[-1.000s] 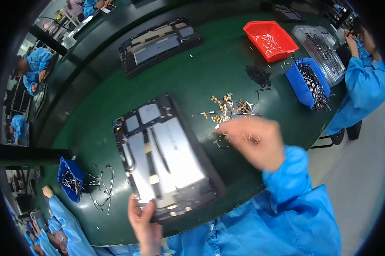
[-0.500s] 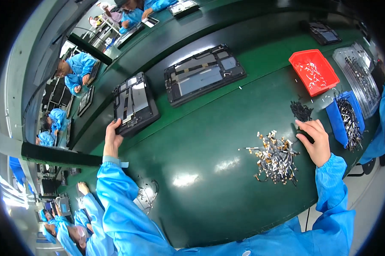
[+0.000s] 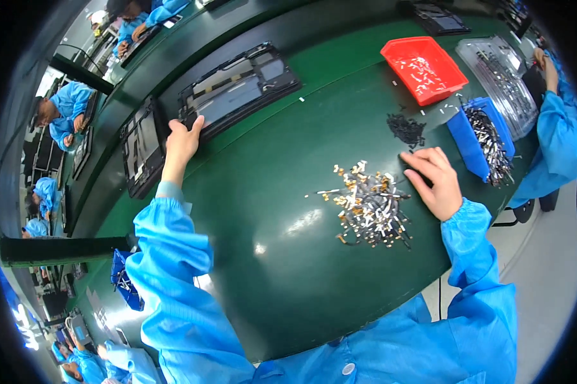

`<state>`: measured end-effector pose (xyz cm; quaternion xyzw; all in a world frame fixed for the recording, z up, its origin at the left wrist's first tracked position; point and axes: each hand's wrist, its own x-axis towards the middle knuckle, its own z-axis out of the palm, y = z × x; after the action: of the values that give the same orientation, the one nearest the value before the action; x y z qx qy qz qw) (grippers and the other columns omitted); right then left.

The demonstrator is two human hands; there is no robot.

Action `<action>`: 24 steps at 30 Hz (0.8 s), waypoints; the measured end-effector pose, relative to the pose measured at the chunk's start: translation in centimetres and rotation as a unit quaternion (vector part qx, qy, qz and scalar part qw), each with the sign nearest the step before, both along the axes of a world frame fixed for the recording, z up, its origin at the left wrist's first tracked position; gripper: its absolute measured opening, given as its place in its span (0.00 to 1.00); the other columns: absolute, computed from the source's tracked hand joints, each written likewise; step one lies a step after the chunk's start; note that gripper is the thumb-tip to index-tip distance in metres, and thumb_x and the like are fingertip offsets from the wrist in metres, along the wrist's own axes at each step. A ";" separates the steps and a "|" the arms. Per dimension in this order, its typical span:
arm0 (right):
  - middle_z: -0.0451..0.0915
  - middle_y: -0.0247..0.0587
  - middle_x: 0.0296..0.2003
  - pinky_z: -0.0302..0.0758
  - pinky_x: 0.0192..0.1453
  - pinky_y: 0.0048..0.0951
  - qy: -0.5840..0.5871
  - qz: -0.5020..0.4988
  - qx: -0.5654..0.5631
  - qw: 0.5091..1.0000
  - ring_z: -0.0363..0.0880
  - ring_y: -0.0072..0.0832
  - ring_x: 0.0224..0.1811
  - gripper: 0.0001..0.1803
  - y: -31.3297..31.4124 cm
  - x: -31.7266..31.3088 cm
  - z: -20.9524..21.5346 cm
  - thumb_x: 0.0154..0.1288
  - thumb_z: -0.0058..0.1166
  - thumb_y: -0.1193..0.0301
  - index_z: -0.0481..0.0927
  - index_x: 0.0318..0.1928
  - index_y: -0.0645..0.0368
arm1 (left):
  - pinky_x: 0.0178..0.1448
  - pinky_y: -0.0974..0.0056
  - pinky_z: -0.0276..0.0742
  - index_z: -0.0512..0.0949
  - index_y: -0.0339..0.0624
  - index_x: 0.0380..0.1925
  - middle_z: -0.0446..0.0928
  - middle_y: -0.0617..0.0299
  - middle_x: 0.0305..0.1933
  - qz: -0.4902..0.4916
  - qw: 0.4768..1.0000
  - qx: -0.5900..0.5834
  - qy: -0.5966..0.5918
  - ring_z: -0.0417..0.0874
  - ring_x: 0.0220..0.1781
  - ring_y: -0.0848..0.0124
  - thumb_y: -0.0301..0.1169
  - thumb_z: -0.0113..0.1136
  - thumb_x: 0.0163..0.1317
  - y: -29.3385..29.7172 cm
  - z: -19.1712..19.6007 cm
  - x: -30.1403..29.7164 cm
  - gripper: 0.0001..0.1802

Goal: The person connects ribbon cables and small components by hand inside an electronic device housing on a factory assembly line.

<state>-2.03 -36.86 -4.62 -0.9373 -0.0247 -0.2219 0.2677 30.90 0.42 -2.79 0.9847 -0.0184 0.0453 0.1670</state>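
Note:
My left hand (image 3: 182, 146) grips the near-left corner of a flat black device (image 3: 240, 89), with grey panels and inner parts exposed. A second such device (image 3: 141, 147) lies just left of that hand. On the right, my right hand (image 3: 437, 184) is low over the table, thumb and index fingertips apart, with nothing visible between them. Beyond its fingertips is a small heap of black pieces (image 3: 406, 130). To its left spreads a pile of short flex cables (image 3: 371, 205) with white, black and gold-coloured ends.
A red bin (image 3: 391, 48) holds small white pieces; a few lie loose beside it. A blue bin (image 3: 465, 142) of cables and a clear plastic tray (image 3: 525, 118) stand at right. Another device (image 3: 439, 19) lies far back. Co-workers in blue sit left and right.
My left hand has shifted from the left device to the larger one beside it. My right hand stays by the black heap, its fingers straighter. The whole view has shifted.

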 end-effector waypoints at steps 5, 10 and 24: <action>0.79 0.41 0.36 0.76 0.44 0.34 -0.006 -0.026 0.102 0.994 0.78 0.38 0.40 0.08 0.0 -1.3 -0.2 0.56 0.65 0.77 0.84 0.38 0.62 | 0.44 0.53 0.81 0.81 0.25 0.33 0.83 0.43 0.40 0.072 0.960 -0.185 0.198 0.85 0.43 0.54 0.37 0.78 0.47 -0.3 2.6 2.2 0.24; 0.80 0.46 0.34 0.77 0.44 0.39 -0.008 0.010 0.124 0.992 0.80 0.44 0.39 0.06 -0.6 -1.8 0.9 0.60 0.60 0.78 0.79 0.38 0.61 | 0.57 0.48 0.80 0.78 0.29 0.45 0.82 0.48 0.47 0.080 0.739 -0.575 0.341 0.84 0.49 0.55 0.28 0.71 0.57 1.9 4.3 0.2 0.19; 0.75 0.44 0.33 0.74 0.41 0.30 -0.082 -0.009 0.106 0.991 0.78 0.35 0.35 0.04 -1.9 -2.5 6.4 0.67 0.50 0.80 0.77 0.41 0.64 | 0.58 0.59 0.79 0.68 0.39 0.60 0.77 0.56 0.54 0.162 0.618 -0.769 -0.006 0.81 0.52 0.67 0.32 0.58 0.69 -2.6 3.5 -36.1 0.21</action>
<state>-4.55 -38.73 1.79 -0.8826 -0.0146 -0.3015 0.3603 -5.19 -2.17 0.66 0.4828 0.1818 0.0749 0.8534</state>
